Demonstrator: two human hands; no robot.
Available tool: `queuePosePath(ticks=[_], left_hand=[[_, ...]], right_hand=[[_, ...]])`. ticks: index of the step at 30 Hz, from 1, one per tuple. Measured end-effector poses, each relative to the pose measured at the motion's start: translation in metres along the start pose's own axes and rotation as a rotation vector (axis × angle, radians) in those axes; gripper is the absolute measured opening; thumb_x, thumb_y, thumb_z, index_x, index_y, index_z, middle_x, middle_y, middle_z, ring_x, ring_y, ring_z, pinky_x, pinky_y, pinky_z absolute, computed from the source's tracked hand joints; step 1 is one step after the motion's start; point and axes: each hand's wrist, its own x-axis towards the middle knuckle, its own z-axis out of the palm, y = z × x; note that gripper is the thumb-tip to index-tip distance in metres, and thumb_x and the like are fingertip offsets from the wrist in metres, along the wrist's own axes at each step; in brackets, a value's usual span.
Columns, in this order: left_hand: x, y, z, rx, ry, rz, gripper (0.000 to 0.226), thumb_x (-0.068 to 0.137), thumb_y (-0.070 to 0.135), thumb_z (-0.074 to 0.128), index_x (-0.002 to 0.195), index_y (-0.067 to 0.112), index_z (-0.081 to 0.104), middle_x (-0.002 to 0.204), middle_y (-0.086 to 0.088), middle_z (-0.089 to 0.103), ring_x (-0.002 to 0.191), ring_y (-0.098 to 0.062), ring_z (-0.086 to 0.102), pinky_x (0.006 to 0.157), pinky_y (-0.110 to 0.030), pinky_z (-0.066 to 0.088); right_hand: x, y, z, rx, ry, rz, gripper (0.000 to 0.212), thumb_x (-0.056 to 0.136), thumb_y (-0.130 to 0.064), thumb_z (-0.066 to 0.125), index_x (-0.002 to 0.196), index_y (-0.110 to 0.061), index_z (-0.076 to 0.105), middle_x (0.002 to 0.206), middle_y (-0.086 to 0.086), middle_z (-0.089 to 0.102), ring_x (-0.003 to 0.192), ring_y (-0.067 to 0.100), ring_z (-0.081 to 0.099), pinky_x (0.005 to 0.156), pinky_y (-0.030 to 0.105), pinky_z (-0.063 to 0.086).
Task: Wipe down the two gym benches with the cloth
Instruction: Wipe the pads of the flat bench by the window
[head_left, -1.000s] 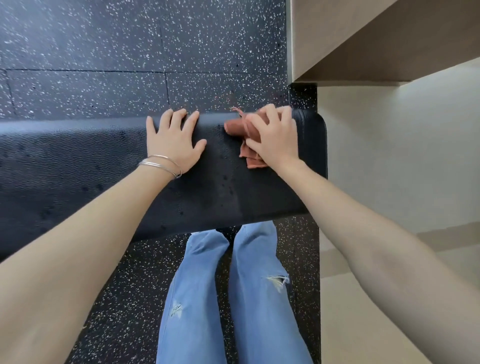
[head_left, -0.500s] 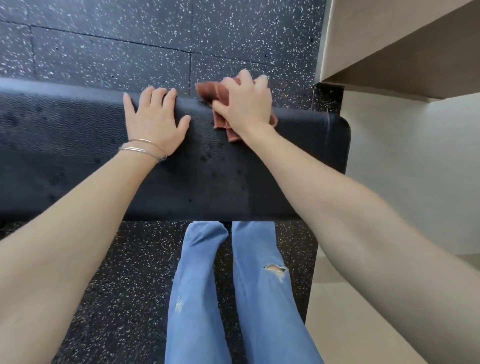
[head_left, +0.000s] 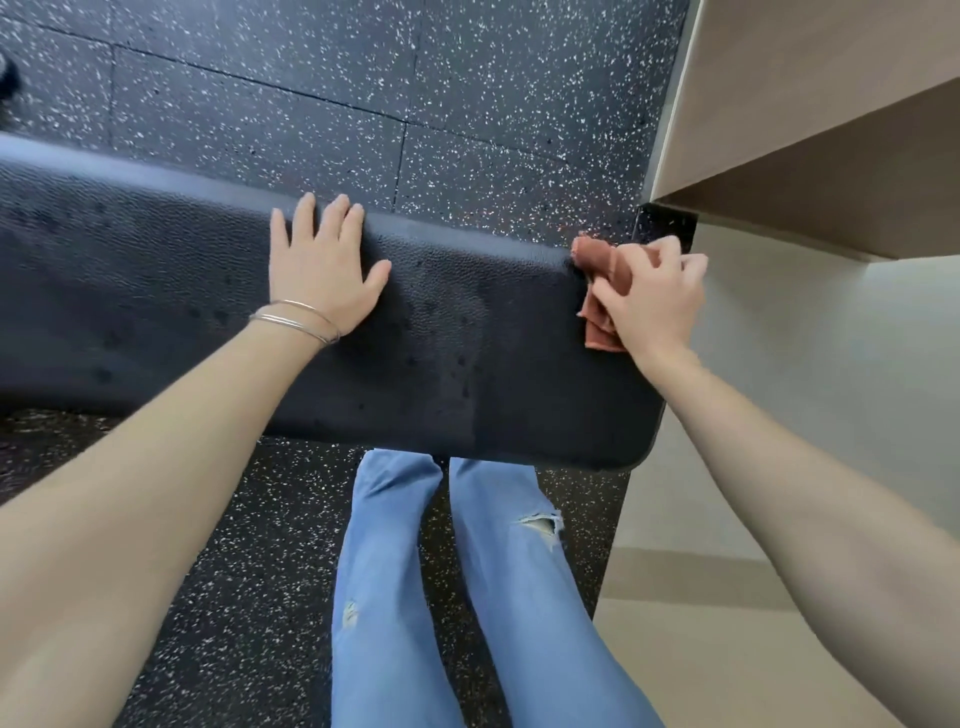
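Note:
A black padded gym bench runs across the view from the left edge to a rounded right end. Dark wet spots dot its textured pad. My left hand lies flat on the pad near the far edge, fingers spread, with thin bracelets at the wrist. My right hand presses a crumpled rust-red cloth against the bench's far right end. Part of the cloth is hidden under my fingers. Only one bench is in view.
Black speckled rubber flooring lies beyond and below the bench. A beige wall or cabinet stands close at the right, with pale floor beside the bench end. My legs in blue jeans stand at the near side.
My right hand has slid the cloth rightward along the far edge to the bench's right end. My left hand has stayed flat on the pad. The view has shifted slightly.

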Motion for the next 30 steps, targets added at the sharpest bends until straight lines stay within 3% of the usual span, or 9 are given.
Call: queuePosePath(ticks=[3,10,13,16,18,21,25,27,30], left_hand=[[-0.003,0.004,-0.002,-0.001,-0.007,0.021,0.065,0.091,0.045,0.044,0.145,0.010,0.029,0.154,-0.009,0.028,0.142,-0.034,0.020,0.113,-0.056,0.012],[-0.005,-0.038,-0.011,0.035,0.001,0.021,0.063,0.090,0.038,0.049,0.144,0.009,0.032,0.152,-0.010,0.031,0.141,-0.031,0.023,0.114,-0.054,0.012],[-0.006,-0.052,-0.013,0.026,-0.015,0.071,0.063,0.089,0.034,0.052,0.144,0.009,0.032,0.151,-0.011,0.032,0.141,-0.032,0.023,0.114,-0.054,0.013],[0.005,-0.052,-0.018,-0.010,-0.027,0.141,0.064,0.088,0.031,0.052,0.143,0.005,0.032,0.150,-0.015,0.032,0.141,-0.033,0.023,0.115,-0.053,0.013],[0.008,-0.054,-0.018,-0.004,-0.039,0.192,0.064,0.089,0.032,0.050,0.143,0.003,0.031,0.149,-0.018,0.032,0.140,-0.034,0.023,0.115,-0.052,0.013],[0.009,-0.059,-0.017,0.011,-0.052,0.253,0.066,0.089,0.035,0.049,0.142,0.001,0.029,0.147,-0.021,0.032,0.139,-0.036,0.024,0.115,-0.052,0.015],[0.011,-0.068,-0.014,0.018,-0.047,0.324,0.068,0.090,0.038,0.047,0.144,0.002,0.026,0.149,-0.021,0.028,0.140,-0.036,0.022,0.115,-0.052,0.015],[0.012,-0.072,-0.015,0.030,-0.051,0.357,0.067,0.091,0.038,0.046,0.145,0.004,0.025,0.151,-0.020,0.027,0.141,-0.036,0.021,0.115,-0.052,0.015],[0.016,-0.080,-0.014,0.053,-0.043,0.386,0.067,0.092,0.038,0.045,0.146,0.005,0.023,0.151,-0.020,0.025,0.141,-0.036,0.021,0.115,-0.052,0.015]], right_hand=[[-0.005,-0.031,0.001,0.007,0.062,0.062,0.030,0.082,-0.045,0.058,0.101,-0.022,0.064,0.114,0.007,0.052,0.100,0.034,0.043,0.079,0.038,0.037],[-0.032,-0.179,0.006,0.089,0.048,-0.154,0.030,0.078,-0.046,0.062,0.100,-0.025,0.063,0.112,0.005,0.054,0.098,0.033,0.045,0.071,0.038,0.038],[-0.057,-0.203,0.010,0.044,0.029,-0.402,0.035,0.065,-0.045,0.073,0.094,-0.026,0.067,0.103,0.005,0.062,0.090,0.035,0.054,0.065,0.036,0.042],[-0.072,-0.161,0.013,0.008,0.065,-0.638,0.042,0.055,-0.043,0.081,0.092,-0.026,0.070,0.098,0.005,0.066,0.083,0.035,0.060,0.061,0.036,0.047],[-0.078,-0.126,0.017,0.034,0.088,-0.499,0.037,0.059,-0.037,0.081,0.092,-0.023,0.070,0.097,0.007,0.065,0.084,0.037,0.058,0.063,0.039,0.048],[-0.080,-0.100,0.020,0.079,0.147,-0.039,0.027,0.071,-0.035,0.072,0.094,-0.022,0.069,0.102,0.009,0.060,0.091,0.038,0.050,0.070,0.043,0.047],[-0.081,-0.152,0.030,0.114,0.224,0.492,0.027,0.082,-0.042,0.060,0.105,-0.027,0.064,0.116,0.005,0.055,0.098,0.033,0.044,0.076,0.037,0.044],[-0.087,-0.184,0.036,0.148,0.278,0.529,0.025,0.080,-0.039,0.063,0.102,-0.026,0.065,0.113,0.007,0.057,0.095,0.033,0.045,0.071,0.037,0.045],[-0.120,-0.212,0.045,0.153,0.297,0.218,0.029,0.069,-0.029,0.074,0.096,-0.020,0.067,0.101,0.011,0.062,0.085,0.037,0.052,0.064,0.038,0.046]])
